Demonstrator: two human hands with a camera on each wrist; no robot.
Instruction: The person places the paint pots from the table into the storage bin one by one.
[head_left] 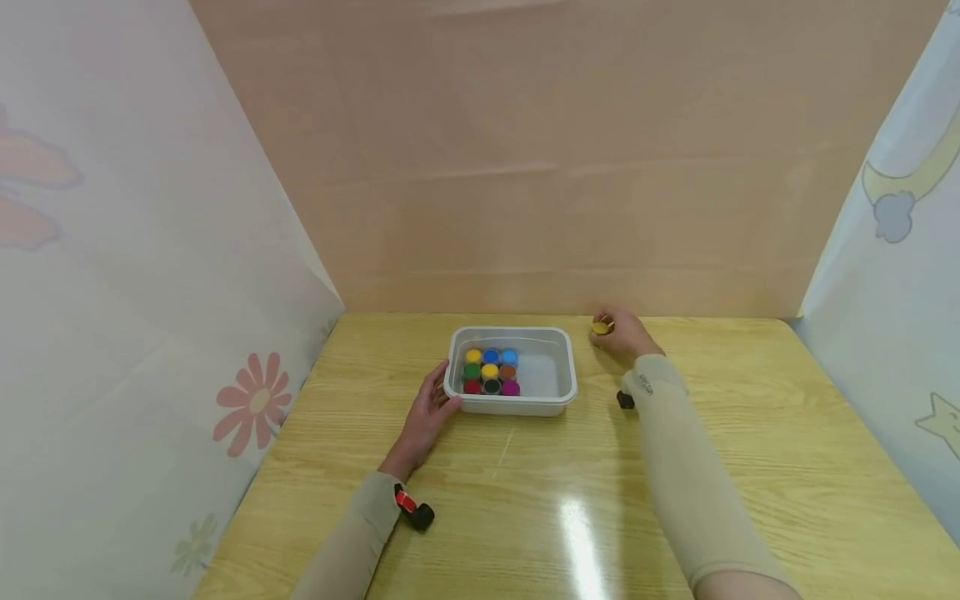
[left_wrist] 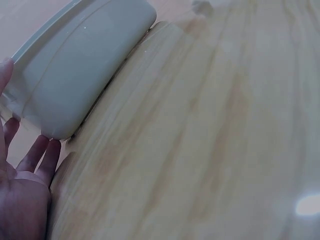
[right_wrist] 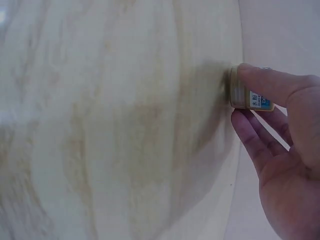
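At the back right of the table, my right hand (head_left: 621,333) pinches a small paint jar (right_wrist: 252,95) with a yellow lid between thumb and fingers. The right wrist view shows its printed label and the lid end turned toward the table. Left of it stands a white plastic tub (head_left: 547,408), with several small paint jars (head_left: 491,372) grouped in its left half, their lids yellow, blue, green, brown, red, dark and purple. My left hand (head_left: 429,411) rests at the tub's front left corner, fingers extended against the end wall and thumb near the front rim.
The wooden table (head_left: 495,508) ends at a brown backdrop (head_left: 525,208) behind the tub. Patterned white sheets hang at the left (head_left: 150,250) and right. A black wrist camera (head_left: 422,517) sits at the left cuff, another (head_left: 626,400) by the right cuff.
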